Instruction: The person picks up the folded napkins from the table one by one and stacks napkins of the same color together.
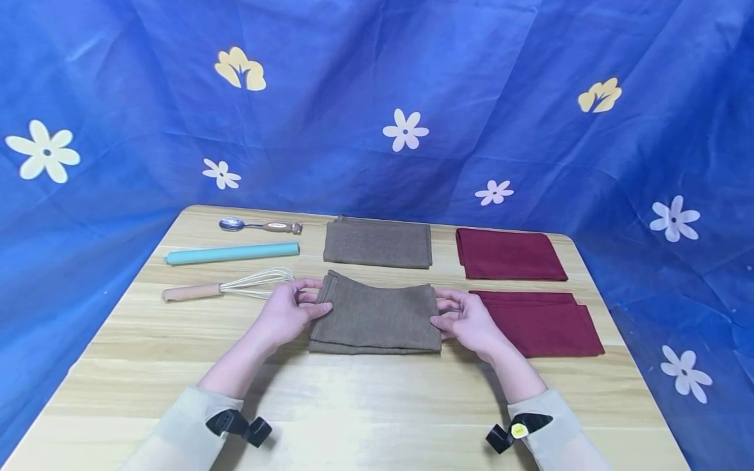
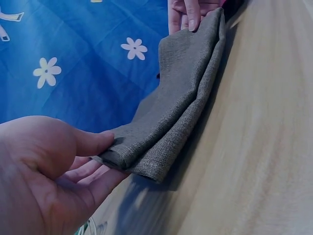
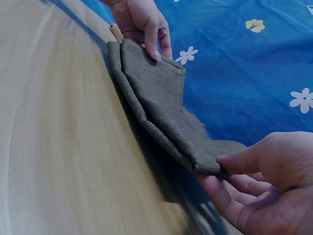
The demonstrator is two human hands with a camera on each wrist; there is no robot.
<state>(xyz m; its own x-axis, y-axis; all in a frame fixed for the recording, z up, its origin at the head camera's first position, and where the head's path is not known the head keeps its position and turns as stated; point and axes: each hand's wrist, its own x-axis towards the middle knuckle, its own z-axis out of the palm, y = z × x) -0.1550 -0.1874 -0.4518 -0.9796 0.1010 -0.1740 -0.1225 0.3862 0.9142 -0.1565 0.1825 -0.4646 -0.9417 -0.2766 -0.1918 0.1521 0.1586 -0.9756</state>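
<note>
A folded grey-brown cloth (image 1: 377,317) hangs between both hands, its middle sagging a little at the far edge. My left hand (image 1: 293,311) pinches its left side, thumb on top and fingers underneath. On the opposite side my right hand (image 1: 468,322) grips it the same way. The left wrist view shows the folded layers of the cloth (image 2: 171,112) stacked along its near edge, with a shadow below. In the right wrist view the thumb of the right hand (image 3: 274,181) presses on the cloth's corner.
Behind lies a second folded grey-brown cloth (image 1: 378,243). Two folded dark red cloths, a far one (image 1: 509,254) and a near one (image 1: 544,327), lie to the right. A spoon (image 1: 262,226), a turquoise stick (image 1: 232,253) and a whisk (image 1: 226,288) sit at left on the wooden table (image 1: 330,418).
</note>
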